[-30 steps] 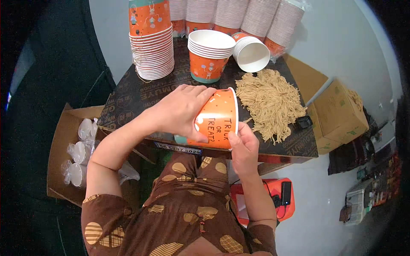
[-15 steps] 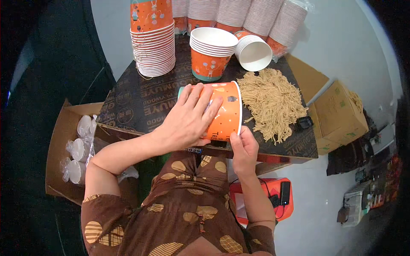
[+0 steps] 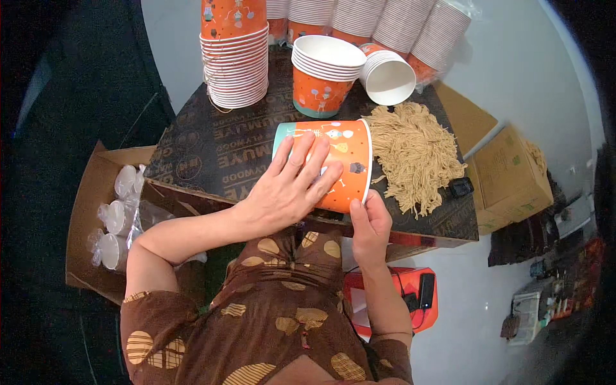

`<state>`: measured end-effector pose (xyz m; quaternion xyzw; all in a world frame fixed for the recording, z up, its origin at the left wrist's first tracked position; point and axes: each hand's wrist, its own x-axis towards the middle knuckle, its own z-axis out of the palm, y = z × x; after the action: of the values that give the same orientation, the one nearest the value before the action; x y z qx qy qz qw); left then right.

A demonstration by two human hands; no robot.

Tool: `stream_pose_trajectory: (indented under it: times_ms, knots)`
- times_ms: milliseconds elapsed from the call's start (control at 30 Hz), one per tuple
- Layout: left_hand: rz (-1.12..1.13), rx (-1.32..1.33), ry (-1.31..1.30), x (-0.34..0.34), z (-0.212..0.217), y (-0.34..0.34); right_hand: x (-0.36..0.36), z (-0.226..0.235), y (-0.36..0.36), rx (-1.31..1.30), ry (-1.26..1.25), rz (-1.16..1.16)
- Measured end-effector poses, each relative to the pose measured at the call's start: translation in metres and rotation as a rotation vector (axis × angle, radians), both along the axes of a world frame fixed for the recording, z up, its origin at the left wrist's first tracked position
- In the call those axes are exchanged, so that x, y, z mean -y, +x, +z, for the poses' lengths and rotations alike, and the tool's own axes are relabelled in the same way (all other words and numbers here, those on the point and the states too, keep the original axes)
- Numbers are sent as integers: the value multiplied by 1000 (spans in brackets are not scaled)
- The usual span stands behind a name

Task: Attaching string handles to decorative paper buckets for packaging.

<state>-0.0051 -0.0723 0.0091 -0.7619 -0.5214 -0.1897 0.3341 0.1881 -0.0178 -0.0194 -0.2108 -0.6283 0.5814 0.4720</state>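
An orange paper bucket (image 3: 343, 186) with a teal base band and a white rim lies on its side at the table's near edge, its mouth toward the right. My left hand (image 3: 289, 183) rests flat across its printed side, fingers spread; its thumb is hidden. At the rim, my right hand (image 3: 372, 221) pinches the bucket's edge between thumb and fingers. Just right of the bucket is a heap of tan strings (image 3: 417, 154). Behind it stands a short nested stack of matching buckets (image 3: 321, 90), and another nested stack (image 3: 388, 80) lies tipped over beside that one.
A tall bucket stack (image 3: 234, 70) with strings hanging off it stands at the back left of the dark plywood table (image 3: 192, 147). Wrapped stacks (image 3: 410, 25) line the wall. Cardboard boxes flank the table: one with wrapped cups (image 3: 83, 244), one closed-sided (image 3: 513, 173). A small black object (image 3: 461, 187) sits by the strings.
The bucket has rolled toward me under my left hand, so the printed lettering near my right hand has gone out of sight. My right hand keeps its hold on the rim.
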Motion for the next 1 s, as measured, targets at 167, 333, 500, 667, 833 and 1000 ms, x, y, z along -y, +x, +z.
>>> stream_pose_trajectory:
  times_ms: [167,333,500,667,833,1000]
  knots:
    - [-8,-3,-5,4,-1,1,0,1,-3,-2,8,-10]
    - [-40,19,-39,14,-2,2,-1,-2,-4,43,66,-42]
    - [-207,294,-115,14,11,-5,-2,-10,0,103,85,-45]
    - [-134,387,-160,3,34,-8,1,-11,5,206,154,-36]
    - [-97,327,-234,0,33,-5,7,10,-7,-90,-54,-99]
    - [-127,352,-246,0,33,-5,-3,13,-4,-127,-110,0]
